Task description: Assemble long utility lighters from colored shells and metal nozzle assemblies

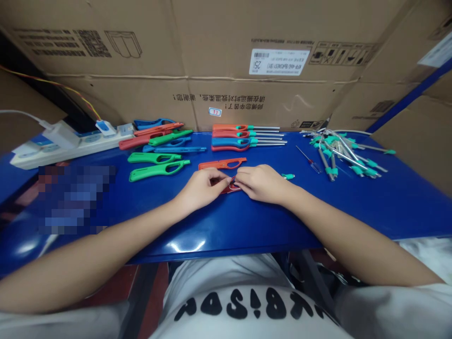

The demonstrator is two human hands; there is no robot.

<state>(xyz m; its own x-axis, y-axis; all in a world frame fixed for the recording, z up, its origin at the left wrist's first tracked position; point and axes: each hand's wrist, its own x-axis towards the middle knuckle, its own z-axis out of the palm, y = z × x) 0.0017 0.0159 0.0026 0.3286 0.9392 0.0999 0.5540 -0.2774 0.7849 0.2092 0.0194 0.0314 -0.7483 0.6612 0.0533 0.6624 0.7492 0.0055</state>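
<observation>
In the head view, a red lighter shell (pixel 229 190) lies low over the blue table, mostly covered by my fingers. My left hand (pixel 201 189) is closed on its left part, thumb and fingertips pinched. Thin pale wire (pixel 233 186) loops out at the shell's middle. From the right, my right hand (pixel 263 182) pinches at this wire with bent fingers; its exact hold is partly hidden. Just behind the hands lies an orange lighter shell (pixel 221 164). A teal-ended metal tube (pixel 288 176) shows past my right wrist.
Green lighter shells (pixel 158 169) and mixed coloured ones lie left. Assembled lighters (pixel 231 143) line the back. A pile of metal tubes (pixel 341 150) and a screwdriver (pixel 310 162) are right. A power strip (pixel 70 148) stands left; cardboard (pixel 212 56) walls the rear.
</observation>
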